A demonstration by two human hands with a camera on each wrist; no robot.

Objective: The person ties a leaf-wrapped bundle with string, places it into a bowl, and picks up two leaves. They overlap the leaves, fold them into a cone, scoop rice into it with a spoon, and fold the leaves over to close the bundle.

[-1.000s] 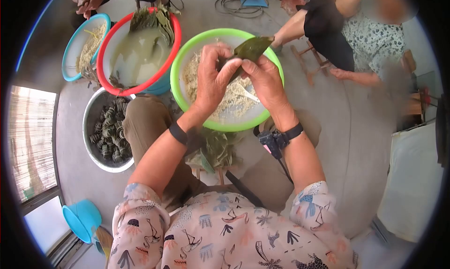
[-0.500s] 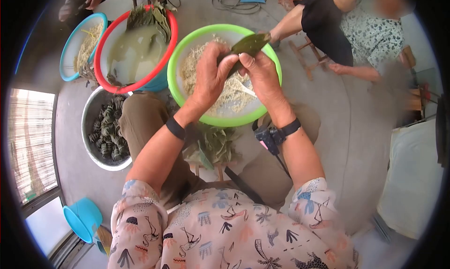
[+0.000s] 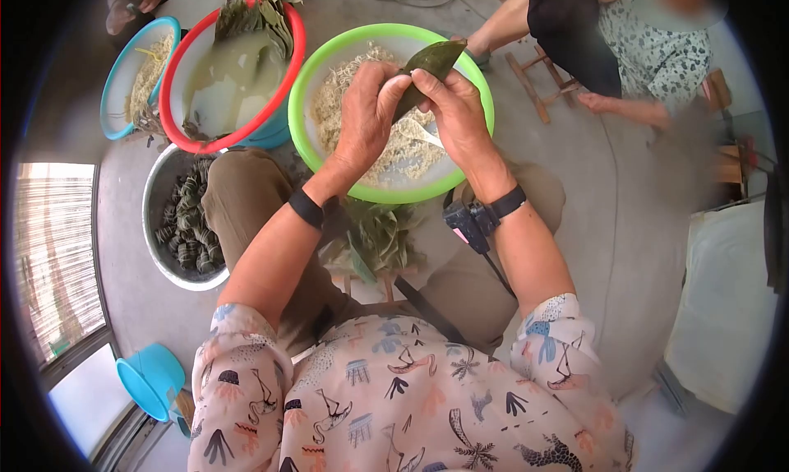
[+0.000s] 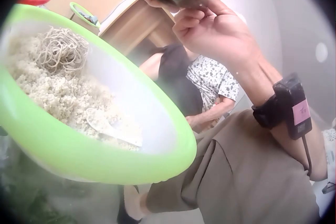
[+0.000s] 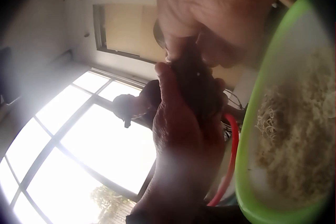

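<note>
A folded green leaf (image 3: 436,59) is held over the green-rimmed basin (image 3: 297,135), its pointed end sticking out to the upper right. My left hand (image 3: 366,114) grips its near side with the thumb on top. From the other side my right hand (image 3: 462,118) pinches it, both thumbs almost meeting. In the right wrist view the leaf bundle (image 5: 194,85) shows dark between the hands, and what it contains is hidden. Below them lies pale rice (image 4: 68,98) with a white spoon (image 4: 107,127) in it. A coil of thin strings (image 4: 64,50) rests on the rice.
To the left stand a red-rimmed tub (image 3: 167,102) of cloudy water and leaves, a blue-rimmed basin (image 3: 107,102), and a metal bowl (image 3: 148,225) of tied leaf dumplings (image 3: 187,225). Loose leaves (image 3: 380,240) lie near the knees. Another person (image 3: 657,53) sits at the upper right.
The basins shift slightly up and left in the head view. Both hands keep their hold on the leaf, whose tip now points up more steeply.
</note>
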